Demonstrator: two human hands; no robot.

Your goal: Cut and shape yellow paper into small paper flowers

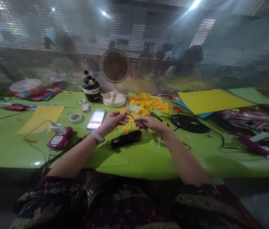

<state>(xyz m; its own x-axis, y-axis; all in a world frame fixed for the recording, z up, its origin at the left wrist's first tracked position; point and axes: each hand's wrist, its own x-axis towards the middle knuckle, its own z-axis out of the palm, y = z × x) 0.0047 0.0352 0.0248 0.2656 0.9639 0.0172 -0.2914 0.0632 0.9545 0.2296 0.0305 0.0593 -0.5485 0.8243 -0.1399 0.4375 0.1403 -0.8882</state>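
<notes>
My right hand (150, 123) is closed around the handles of a pair of scissors (131, 115), whose blades point up and left toward my left hand. With thumb and fingers pinched, my left hand (112, 121) holds a small piece of orange-yellow paper (123, 110). Beneath both hands lie yellow paper scraps (128, 128). Just behind them is a pile of yellow paper flowers (146, 103). A black elongated device (126, 139) rests on the green table (134, 162) in front of my hands. Left of my left hand lies a lit phone (96, 120).
A small fan (114, 98) and a dark bottle (91, 90) stand at the back. Leftward are a tape roll (75, 118), a yellow sheet (41, 117) and a purple power adapter (59, 139). To the right lie a black openwork disc (189, 122), a cable and large yellow sheets (213, 99).
</notes>
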